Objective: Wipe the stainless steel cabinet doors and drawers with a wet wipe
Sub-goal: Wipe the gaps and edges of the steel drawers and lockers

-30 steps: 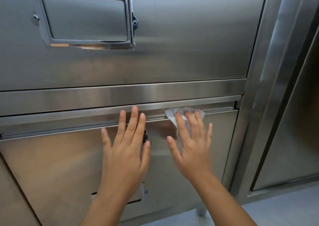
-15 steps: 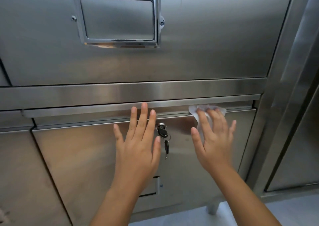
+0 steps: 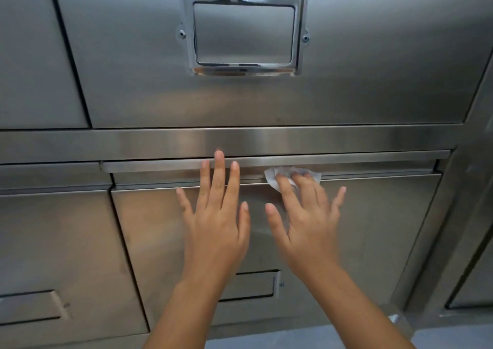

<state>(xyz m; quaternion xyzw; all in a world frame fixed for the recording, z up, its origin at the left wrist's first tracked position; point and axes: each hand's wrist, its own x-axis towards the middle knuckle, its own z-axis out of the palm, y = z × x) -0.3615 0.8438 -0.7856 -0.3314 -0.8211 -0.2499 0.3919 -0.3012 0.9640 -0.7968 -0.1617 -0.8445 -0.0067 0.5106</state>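
The left grip (image 3: 216,226) lay flat, fingers straight and spread, against the top edge of the lower cabinet door (image 3: 373,228). Its longest fingertips overlapped the long handle rail (image 3: 160,166) above. The right grip (image 3: 309,223), just beside it, pressed a white wet wipe (image 3: 272,178) under straight fingers (image 3: 301,182) into the recess along the door's top edge, below the handle rail. Above the crossbar (image 3: 346,139) sat the upper drawer (image 3: 373,68), which carried a polished label frame (image 3: 298,34) at its centre. A recessed pull (image 3: 250,286) showed near the door's bottom edge, between the forearms. A neighbouring door (image 3: 53,242) adjoined its left edge.
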